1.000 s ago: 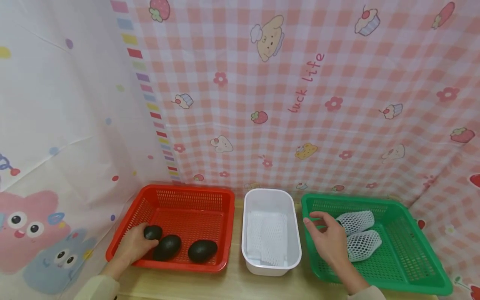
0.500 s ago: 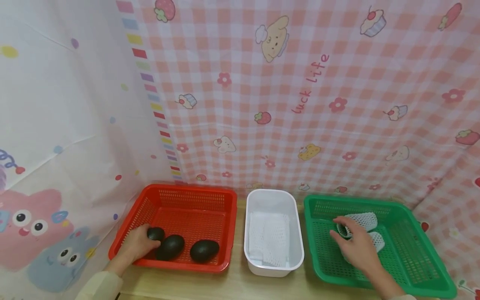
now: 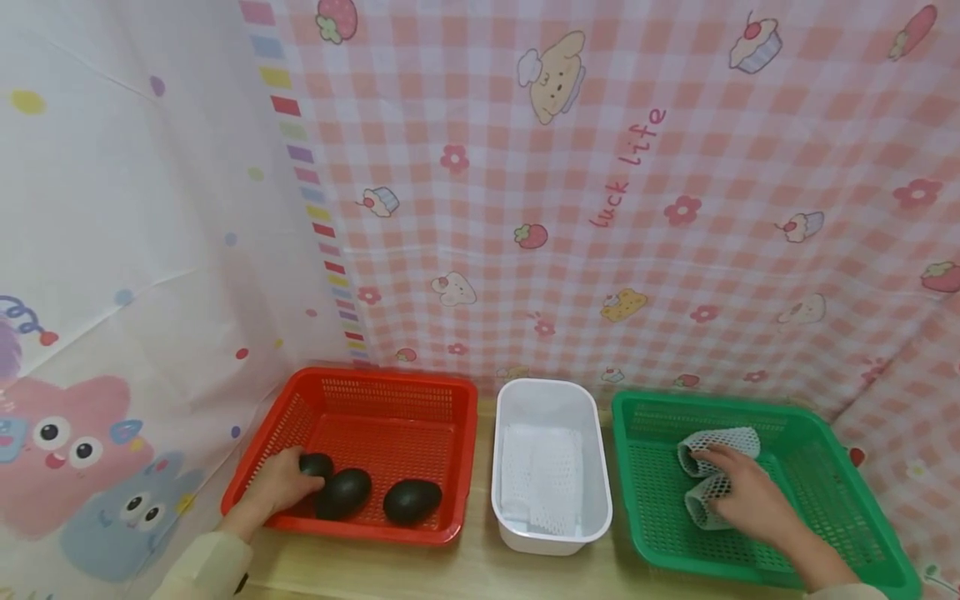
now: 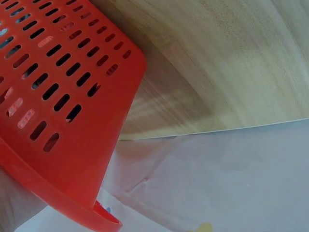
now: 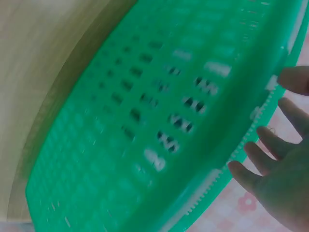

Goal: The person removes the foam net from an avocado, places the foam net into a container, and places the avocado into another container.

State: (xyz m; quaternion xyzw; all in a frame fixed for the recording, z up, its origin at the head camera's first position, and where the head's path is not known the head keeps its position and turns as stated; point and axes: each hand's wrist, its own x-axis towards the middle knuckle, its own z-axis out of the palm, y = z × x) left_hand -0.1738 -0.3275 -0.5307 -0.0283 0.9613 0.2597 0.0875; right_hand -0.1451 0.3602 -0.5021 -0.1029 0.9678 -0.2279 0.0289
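Note:
In the head view my left hand (image 3: pixel 273 492) is in the red basket (image 3: pixel 390 404), its thumb and fingers around a dark avocado (image 3: pixel 318 467). Two more avocados lie there, one right beside it and another avocado (image 3: pixel 412 502) farther right. Over the green basket (image 3: pixel 633 500) my right hand (image 3: pixel 757 504) reaches with fingers spread and extended. Beneath its fingers are two white foam net sleeves, the far sleeve (image 3: pixel 738 440) and the near sleeve (image 3: pixel 701 508); the hand partly hides them. Whether the fingertips touch the sleeves I cannot tell.
Between the baskets stands a white bin (image 3: pixel 551 537) holding flat white foam nets (image 3: pixel 551 471). All three containers stand on a wooden table (image 3: pixel 450 567). A pink checked cloth (image 3: pixel 480 192) hangs close behind them.
My right hand has moved right, across the sleeves, uncovering their left ends. My left hand stays at the same avocado. The whole head view has shifted slightly.

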